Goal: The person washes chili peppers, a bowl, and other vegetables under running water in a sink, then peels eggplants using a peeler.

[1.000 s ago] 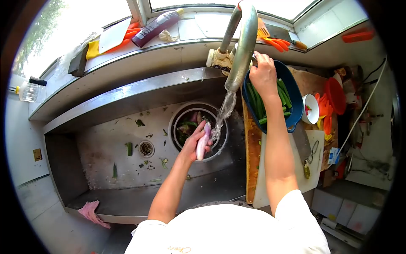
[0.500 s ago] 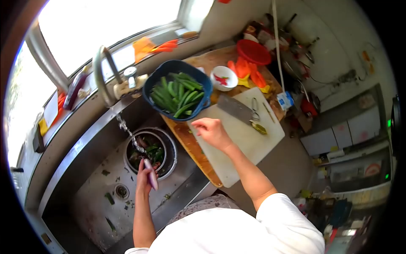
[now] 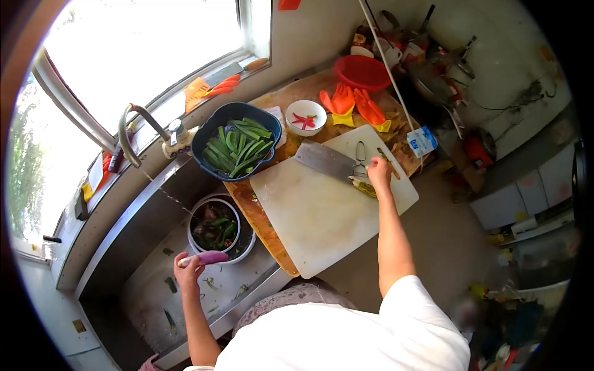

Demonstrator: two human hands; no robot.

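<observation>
My left hand (image 3: pixel 189 272) is closed around one end of a purple eggplant (image 3: pixel 212 257), held above the sink near a bowl of peelings (image 3: pixel 216 227). My right hand (image 3: pixel 379 174) is over the right part of the white cutting board (image 3: pixel 303 229), its fingers drawn together. Beside those fingers lie a wire-handled peeler (image 3: pixel 360 151), a small knife (image 3: pixel 388 162) and a cleaver (image 3: pixel 325 162) with a yellowish-green handle. What the right fingers grip, if anything, is hidden.
Water runs from the faucet (image 3: pixel 148 120) into the sink (image 3: pixel 145 294). A blue basin (image 3: pixel 197 148) of green pods, a white bowl (image 3: pixel 318 112) with red peppers, orange gloves (image 3: pixel 340 99) and a red basin (image 3: pixel 362 73) stand along the counter.
My right hand has moved right across the board to the peeler and small knife. My left hand has swung the eggplant from nearly upright to sideways, away from the water stream.
</observation>
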